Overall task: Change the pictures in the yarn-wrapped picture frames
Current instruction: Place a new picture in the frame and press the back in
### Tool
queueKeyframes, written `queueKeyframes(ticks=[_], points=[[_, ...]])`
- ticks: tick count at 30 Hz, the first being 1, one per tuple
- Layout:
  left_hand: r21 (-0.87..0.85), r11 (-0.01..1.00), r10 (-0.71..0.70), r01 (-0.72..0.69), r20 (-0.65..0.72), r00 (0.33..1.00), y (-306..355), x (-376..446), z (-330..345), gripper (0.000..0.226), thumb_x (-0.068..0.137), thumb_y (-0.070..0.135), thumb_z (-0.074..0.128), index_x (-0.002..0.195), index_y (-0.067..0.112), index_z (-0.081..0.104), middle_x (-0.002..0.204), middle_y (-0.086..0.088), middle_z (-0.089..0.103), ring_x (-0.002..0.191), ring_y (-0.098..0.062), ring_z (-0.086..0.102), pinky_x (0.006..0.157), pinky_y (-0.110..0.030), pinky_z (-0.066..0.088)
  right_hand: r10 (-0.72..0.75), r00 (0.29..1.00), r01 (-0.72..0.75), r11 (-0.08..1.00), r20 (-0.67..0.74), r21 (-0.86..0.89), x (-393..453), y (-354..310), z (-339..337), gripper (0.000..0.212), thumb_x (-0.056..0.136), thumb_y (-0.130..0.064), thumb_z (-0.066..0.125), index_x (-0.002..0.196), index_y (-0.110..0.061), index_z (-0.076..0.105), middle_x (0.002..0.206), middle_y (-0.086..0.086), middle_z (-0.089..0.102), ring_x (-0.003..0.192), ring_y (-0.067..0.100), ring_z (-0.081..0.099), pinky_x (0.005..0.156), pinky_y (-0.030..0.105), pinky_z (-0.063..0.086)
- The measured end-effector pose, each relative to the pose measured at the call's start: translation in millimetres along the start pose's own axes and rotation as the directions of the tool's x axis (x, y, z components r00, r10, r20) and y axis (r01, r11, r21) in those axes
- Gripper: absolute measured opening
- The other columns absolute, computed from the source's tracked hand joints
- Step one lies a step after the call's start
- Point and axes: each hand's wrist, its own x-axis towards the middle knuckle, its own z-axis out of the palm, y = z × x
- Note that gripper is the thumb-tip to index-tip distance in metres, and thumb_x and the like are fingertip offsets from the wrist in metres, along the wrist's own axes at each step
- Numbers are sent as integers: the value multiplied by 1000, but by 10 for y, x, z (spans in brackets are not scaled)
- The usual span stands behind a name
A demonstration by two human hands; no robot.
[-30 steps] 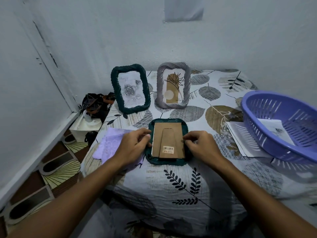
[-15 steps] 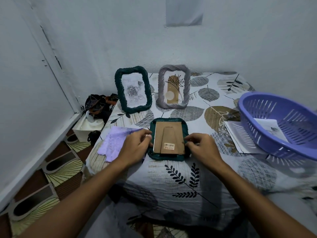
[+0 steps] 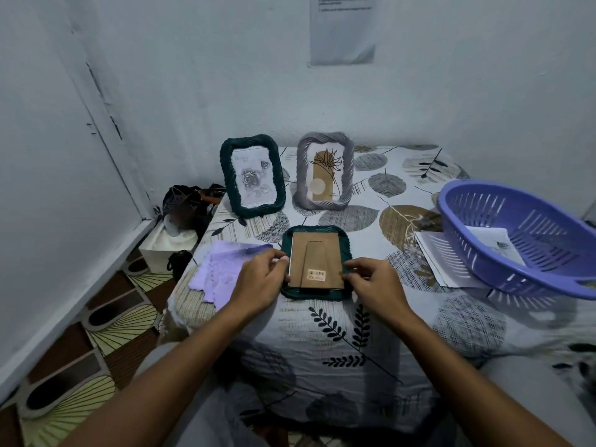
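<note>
Head view: dark-green frame (image 3: 315,293) face-down — brown backing (image 3: 316,262), barcode sticker (image 3: 316,273).

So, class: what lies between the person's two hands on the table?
In the head view, the face-down green frame with its cardboard backing lies between the left hand and right hand.

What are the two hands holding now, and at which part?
Both hold the green frame lying face down: the left hand pinches its left edge, the right hand its right edge, beside the cardboard back.
</note>
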Motion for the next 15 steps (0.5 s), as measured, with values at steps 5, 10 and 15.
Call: queueKeyframes(ticks=[5,10,15], points=[[6,999,-32,32,-1,999,37,12,5,16,98,27,48,96,21,63,74,1,71,74,-10,67,68,-29,51,38,999,-40,996,28,75,17,25,8,22,84,-3,66,104,-9,73,97,4,73,92,15,67,89,36,54],[22,999,-27,27,-11,1000,52,-23,14,17,98,25,49,99,16,64,77,-1,71,76,-9,67,72,-29,53,61,997,-65,992,41,112,21,45,-20,23,85,0,63,106,-7,71,96,7,72,94,17,68,92,37,53],[54,999,-2,0,21,1000,44,19,-20,13,95,25,52,92,21,64,72,2,71,73,-11,67,70,-29,52,26,998,-29,998,61,58,29,22,-37,22,86,-3,63,106,-7,72,97,5,73,92,14,67,91,31,53]])
